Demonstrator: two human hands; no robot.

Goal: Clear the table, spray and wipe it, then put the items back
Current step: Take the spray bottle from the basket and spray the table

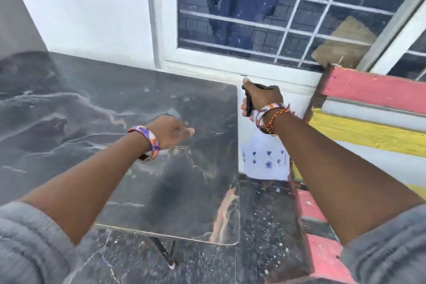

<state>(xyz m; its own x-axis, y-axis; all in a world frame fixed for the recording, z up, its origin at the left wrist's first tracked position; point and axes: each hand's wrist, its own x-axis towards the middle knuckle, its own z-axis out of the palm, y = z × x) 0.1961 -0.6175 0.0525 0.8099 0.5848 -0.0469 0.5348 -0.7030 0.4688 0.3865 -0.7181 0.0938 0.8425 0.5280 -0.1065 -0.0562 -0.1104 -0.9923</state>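
One table (pixel 69 104), one spray bottle (pixel 265 157), two hands, left (pixel 169 132), right (pixel 261 99), one window (pixel 276 11), one bench (pixel 368 122)

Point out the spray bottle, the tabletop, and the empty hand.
spray bottle (pixel 265 161): head view, on its white body with the blue flower print.
tabletop (pixel 69 104): head view, on a bare stretch of the dark marbled surface.
left hand (pixel 169 130): head view, on the back of the hand.

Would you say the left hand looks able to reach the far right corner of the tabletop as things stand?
Probably yes. The left hand is empty above the bare marble-patterned tabletop, and nothing lies between it and that corner. The right hand holds the spray bottle beyond the table's right edge.
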